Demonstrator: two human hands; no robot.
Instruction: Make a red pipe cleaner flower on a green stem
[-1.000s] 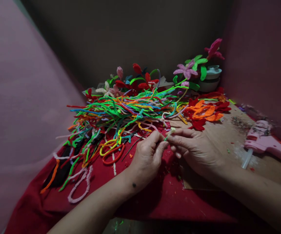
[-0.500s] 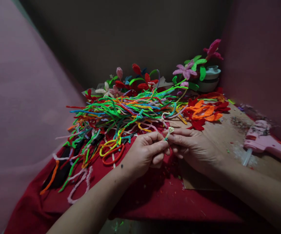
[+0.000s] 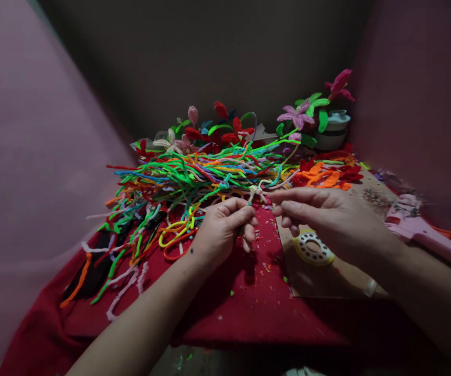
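The right hand [image 3: 323, 211] had moved off the pale-tipped bundle [image 3: 252, 195], its fingers loosely released, while the left hand [image 3: 225, 222] pinched the bundle's green base.

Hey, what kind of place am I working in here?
Probably a small home craft corner: there's a heap of colourful fuzzy stems, finished-looking fuzzy flowers behind it, and what looks like a pink glue gun.

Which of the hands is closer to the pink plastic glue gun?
The right hand. It's a little to the left of the pink plastic glue gun. The left hand is farther left, pinching a small, pale flower centre.
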